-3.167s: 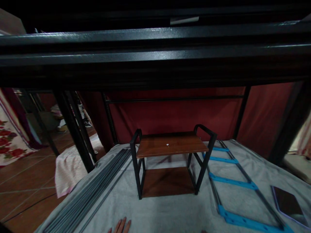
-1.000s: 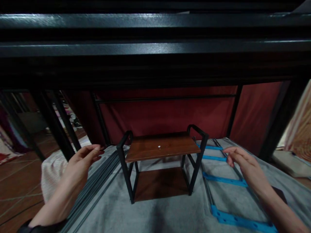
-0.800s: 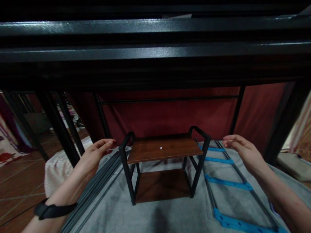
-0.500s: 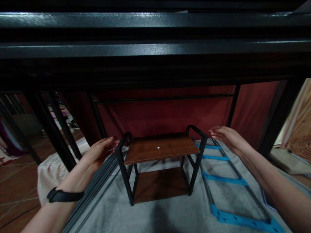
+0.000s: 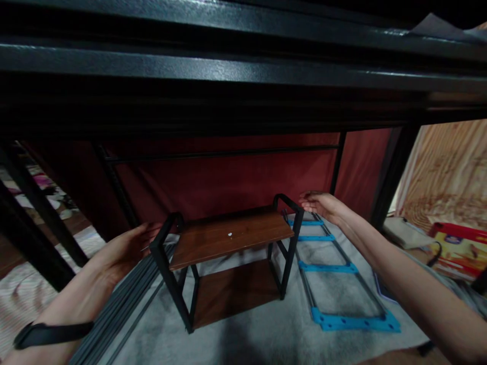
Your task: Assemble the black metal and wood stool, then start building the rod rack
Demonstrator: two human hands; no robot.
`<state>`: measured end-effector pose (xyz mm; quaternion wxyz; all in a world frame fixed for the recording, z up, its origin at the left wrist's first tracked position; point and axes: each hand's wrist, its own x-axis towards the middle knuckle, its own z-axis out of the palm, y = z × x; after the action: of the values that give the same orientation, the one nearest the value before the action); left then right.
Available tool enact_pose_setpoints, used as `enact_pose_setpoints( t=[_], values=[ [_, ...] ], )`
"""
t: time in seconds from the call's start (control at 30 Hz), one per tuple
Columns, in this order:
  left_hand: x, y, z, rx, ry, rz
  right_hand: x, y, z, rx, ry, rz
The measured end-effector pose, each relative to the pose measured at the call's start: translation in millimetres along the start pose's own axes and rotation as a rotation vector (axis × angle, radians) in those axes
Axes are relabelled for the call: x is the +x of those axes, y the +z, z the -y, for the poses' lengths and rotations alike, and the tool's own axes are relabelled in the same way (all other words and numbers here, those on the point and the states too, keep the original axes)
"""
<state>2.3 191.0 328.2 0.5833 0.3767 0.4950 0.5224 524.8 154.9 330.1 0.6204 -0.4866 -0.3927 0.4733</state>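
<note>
A small two-tier shelf (image 5: 233, 235) with brown wood boards and a black metal frame stands upright in the middle of the head view. Just outside its left frame, my left hand (image 5: 127, 249) is held with the fingers stretched toward the handle loop; a thin pale line shows by the fingers, too fine to name. My right hand (image 5: 321, 204) hovers beyond the right handle loop, fingers extended and holding nothing. Whether either hand's fingertips touch the frame, I cannot tell. A small white mark lies on the top board.
Black metal beams (image 5: 213, 68) cross above. Grey rods (image 5: 117, 304) lie at the left, and a grey frame with blue crosspieces (image 5: 353, 322) at the right, both on grey cloth (image 5: 163, 339). A red and yellow box (image 5: 458, 248) sits farther right, a red curtain (image 5: 228, 177) behind.
The view has turned to the right, so the shelf and both hands appear farther left and the red and yellow box has come in. Both hands stay open beside the shelf.
</note>
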Motion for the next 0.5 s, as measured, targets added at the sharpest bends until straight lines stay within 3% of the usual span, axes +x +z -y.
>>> enact_pose_setpoints(
  t=[0.3,0.5],
  values=[
    [-3.6,14.9,-10.3,0.076,-0.038,-0.004,11.4,12.5,-10.2,0.002,0.122,0.049],
    [5.1,-5.1,-0.7,0.051,-0.013,-0.024,13.6,4.3,-15.4,0.068,0.11,-0.032]
  ],
)
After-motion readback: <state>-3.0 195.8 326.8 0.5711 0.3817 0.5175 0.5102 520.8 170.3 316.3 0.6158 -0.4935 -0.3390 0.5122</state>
